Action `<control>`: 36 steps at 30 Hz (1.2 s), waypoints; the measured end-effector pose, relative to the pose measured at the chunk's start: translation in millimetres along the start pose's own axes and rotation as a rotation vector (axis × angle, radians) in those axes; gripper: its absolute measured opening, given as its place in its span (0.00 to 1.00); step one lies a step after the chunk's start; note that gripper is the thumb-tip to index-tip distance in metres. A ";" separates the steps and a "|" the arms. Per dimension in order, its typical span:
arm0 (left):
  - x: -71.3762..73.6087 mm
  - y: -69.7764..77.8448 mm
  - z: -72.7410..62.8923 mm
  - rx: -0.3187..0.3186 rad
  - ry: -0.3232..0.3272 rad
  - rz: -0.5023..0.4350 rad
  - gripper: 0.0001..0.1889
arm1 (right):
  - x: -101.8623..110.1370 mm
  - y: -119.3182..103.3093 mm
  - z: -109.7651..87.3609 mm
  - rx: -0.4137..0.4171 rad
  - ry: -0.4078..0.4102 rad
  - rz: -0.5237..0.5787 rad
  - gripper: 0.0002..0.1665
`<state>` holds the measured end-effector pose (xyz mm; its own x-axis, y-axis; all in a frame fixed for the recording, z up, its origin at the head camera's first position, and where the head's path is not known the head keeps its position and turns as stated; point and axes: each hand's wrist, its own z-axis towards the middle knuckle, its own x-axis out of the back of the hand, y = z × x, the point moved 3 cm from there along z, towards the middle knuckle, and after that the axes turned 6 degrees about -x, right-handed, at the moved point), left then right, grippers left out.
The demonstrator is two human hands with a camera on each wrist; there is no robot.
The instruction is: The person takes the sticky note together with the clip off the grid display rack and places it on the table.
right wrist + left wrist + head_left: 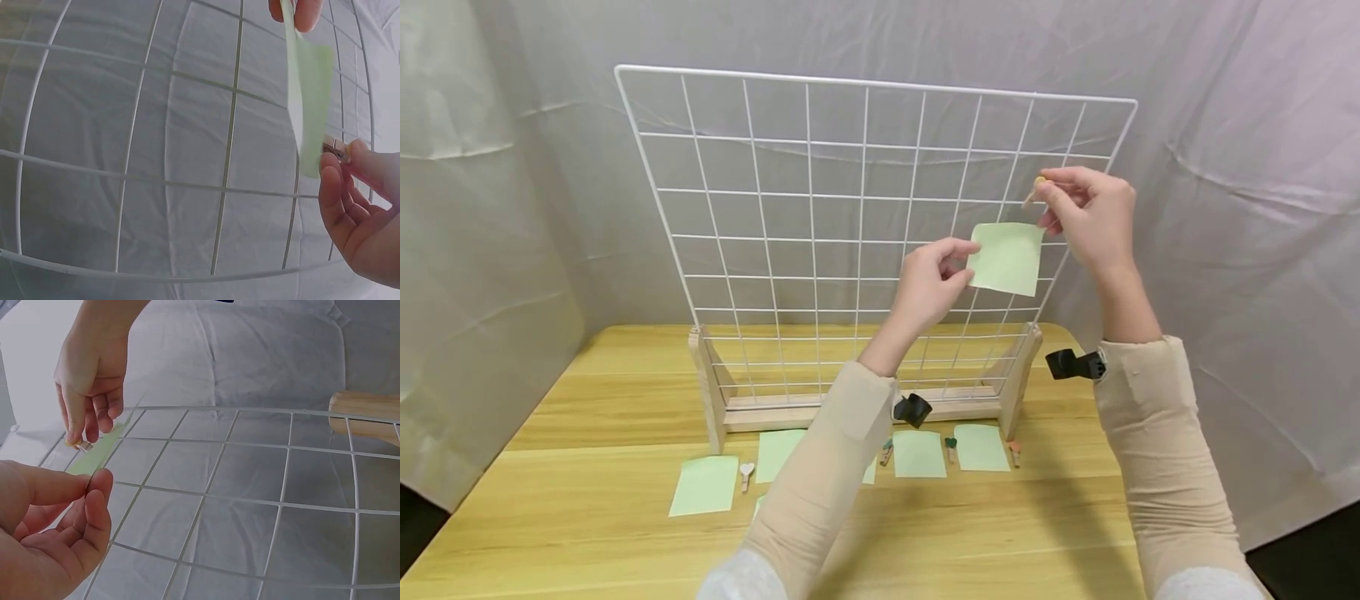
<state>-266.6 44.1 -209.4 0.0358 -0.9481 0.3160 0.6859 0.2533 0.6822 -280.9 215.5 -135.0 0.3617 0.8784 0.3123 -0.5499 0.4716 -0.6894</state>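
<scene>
My left hand (931, 283) pinches the left edge of a light green paper square (1006, 258), held up in front of the right part of a white wire grid (837, 197). Just above the paper's top right corner, my right hand (1093, 212) pinches a small wooden clothespin (1032, 193) with a yellow piece on it. In the right wrist view the clothespin (336, 150) sits between thumb and fingers, close beside the paper (312, 94). The left wrist view shows the left thumb and fingertip meeting on the paper's edge; the paper (97, 453) is partly hidden there.
The grid stands in wooden feet (707, 387) on a wooden table (587, 483). Several green paper squares (703, 486) lie in front, with small clothespins between them, among them one with a white heart (746, 475) and one with an orange top (1016, 452). A grey curtain (880, 42) hangs behind.
</scene>
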 end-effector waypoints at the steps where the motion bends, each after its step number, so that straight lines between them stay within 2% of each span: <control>1: 0.4 -0.6 -1.3 -0.005 0.005 -0.007 0.13 | -0.4 -0.2 -1.2 0.011 0.009 -0.002 0.13; 5: 3.1 -3.7 -8.5 -0.020 0.030 -0.042 0.10 | -2.4 0.2 -7.0 0.049 0.032 -0.026 0.12; 11: 8.2 -10.1 -18.9 -0.006 0.060 -0.091 0.09 | -6.1 2.2 -16.2 0.054 0.030 -0.049 0.11; 21: 13.4 -13.8 -30.4 0.018 0.047 -0.097 0.10 | -10.1 4.5 -25.6 0.051 0.003 -0.042 0.12; 28: 15.6 -18.3 -36.9 0.008 0.051 -0.092 0.10 | -13.2 9.6 -31.4 0.038 -0.041 0.068 0.11; 36: 18.7 -22.9 -47.1 0.019 0.050 -0.108 0.10 | -17.1 18.3 -41.4 0.004 -0.073 0.129 0.09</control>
<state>-247.5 11.6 -250.2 -0.0010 -0.9783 0.2074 0.6738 0.1526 0.7230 -265.9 205.9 -180.0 0.2318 0.9351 0.2679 -0.5913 0.3542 -0.7245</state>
